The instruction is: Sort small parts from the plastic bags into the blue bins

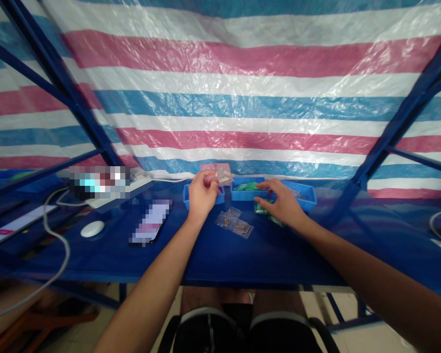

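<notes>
My left hand (200,197) pinches a small clear plastic bag (225,176) with pinkish and pale contents, above the left blue bin (186,197). My right hand (282,202) hovers by the middle blue bin (242,195), its thumb and fingers apart with nothing visible between them. Green packets (247,186) lie in that bin. Under the right hand's thumb is another green packet (260,208) on the table, partly hidden by the hand. Between my forearms lie small clear bags (243,228) with brass-coloured pins or screws inside.
A third blue bin (308,195) stands behind my right hand. On the blue table (220,264), to the left, are a phone (152,220), a white round case (92,229), a power strip (121,192) and a white cable (64,250). A striped plastic sheet (235,108) hangs behind.
</notes>
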The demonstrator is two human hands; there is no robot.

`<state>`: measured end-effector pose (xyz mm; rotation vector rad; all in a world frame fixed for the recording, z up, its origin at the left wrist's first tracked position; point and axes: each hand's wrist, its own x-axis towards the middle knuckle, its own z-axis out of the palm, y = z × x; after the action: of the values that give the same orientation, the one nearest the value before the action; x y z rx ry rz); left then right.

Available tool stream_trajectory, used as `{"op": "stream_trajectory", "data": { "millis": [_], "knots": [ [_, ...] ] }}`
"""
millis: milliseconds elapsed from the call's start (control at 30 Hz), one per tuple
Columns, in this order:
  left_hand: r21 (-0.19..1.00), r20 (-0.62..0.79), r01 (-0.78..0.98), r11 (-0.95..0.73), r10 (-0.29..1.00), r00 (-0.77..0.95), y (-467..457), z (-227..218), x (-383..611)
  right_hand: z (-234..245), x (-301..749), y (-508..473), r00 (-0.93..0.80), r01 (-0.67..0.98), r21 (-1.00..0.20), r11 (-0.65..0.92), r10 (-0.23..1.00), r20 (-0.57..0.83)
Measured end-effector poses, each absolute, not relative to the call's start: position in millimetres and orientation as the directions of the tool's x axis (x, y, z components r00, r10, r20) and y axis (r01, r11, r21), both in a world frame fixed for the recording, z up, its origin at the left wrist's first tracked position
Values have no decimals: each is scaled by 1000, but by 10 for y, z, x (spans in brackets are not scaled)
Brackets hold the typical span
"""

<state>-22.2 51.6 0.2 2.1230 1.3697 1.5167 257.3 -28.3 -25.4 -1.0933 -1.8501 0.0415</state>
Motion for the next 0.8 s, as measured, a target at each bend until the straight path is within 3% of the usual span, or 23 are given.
{"op": "stream_trajectory", "data": {
  "millis": [133,333,567,800],
  "knots": [
    [558,684,658,-507,729,-18,586,53,-367,-267,2571,-279,-164,666,-429,610,682,713],
    [565,606,742,-361,792,-76,656,85,-535,-250,2524,-312,-227,695,-372,615,679,698],
    [439,546,826,-354,835,68,698,71,-646,-293,2538,-289,-228,696,-381,609,691,686],
    [437,479,810,-391,863,159,703,83,-704,-279,2517,-303,-217,683,-403,609,696,685]
  ]
}}
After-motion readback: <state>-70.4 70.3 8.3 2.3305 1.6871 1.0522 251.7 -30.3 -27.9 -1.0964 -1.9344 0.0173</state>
